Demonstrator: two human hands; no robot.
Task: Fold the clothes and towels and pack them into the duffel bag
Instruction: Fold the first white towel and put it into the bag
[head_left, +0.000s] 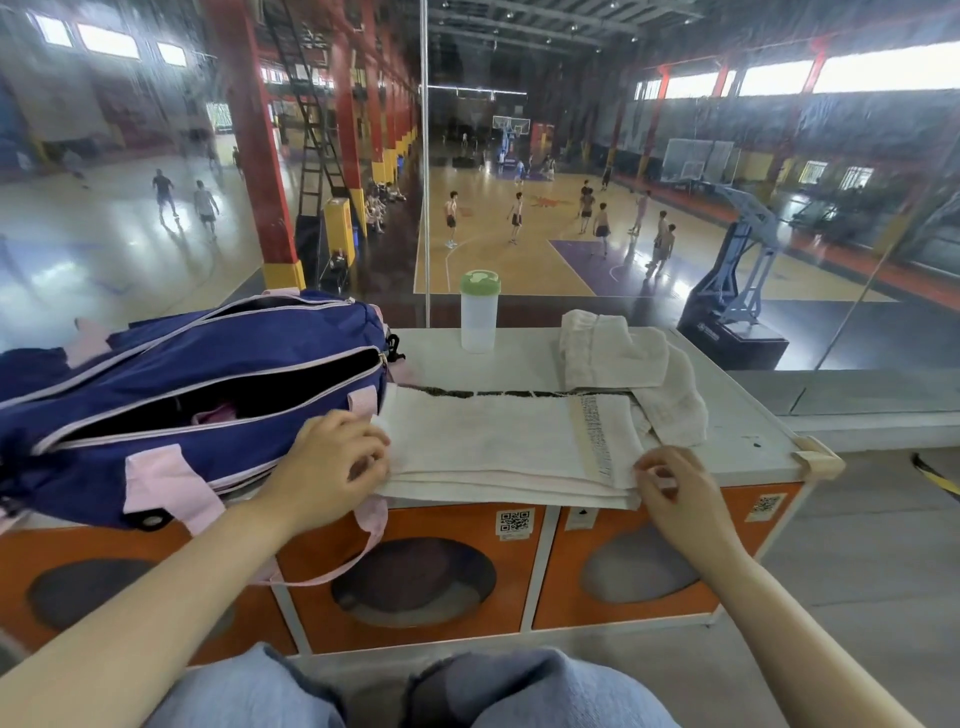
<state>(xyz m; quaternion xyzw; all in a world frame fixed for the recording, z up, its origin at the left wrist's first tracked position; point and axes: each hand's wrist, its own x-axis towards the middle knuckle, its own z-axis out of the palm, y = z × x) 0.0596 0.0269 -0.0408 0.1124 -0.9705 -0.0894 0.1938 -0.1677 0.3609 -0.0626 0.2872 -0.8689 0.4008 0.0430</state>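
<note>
your knees (395, 696) in pale blue denim sit at the bottom edge, in front of an orange locker cabinet (571, 566) with round dark windows and qr stickers on its doors. on the cabinet's white top, your left hand (332, 467) has its fingers curled, pinching the left end of a folded white towel (488, 441), and your right hand (675, 493) pinches that towel's near right corner between curled fingers and thumb. the towel lies flat in several layers along the front edge, a fringed band with dark stitching near its right end. just to its left, touching it, the navy duffel bag (171, 384) with pink trim rests on the top, its main zip open and something pink showing inside; a pink strap hangs down over the cabinet front. behind the towel, at the right, a second pile of cream cloth (623, 364) lies loosely bunched. a clear bottle with a green lid (479, 312) stands upright at the back edge, between bag and pile. beyond the glass is a basketball court (519, 228) with players.
</note>
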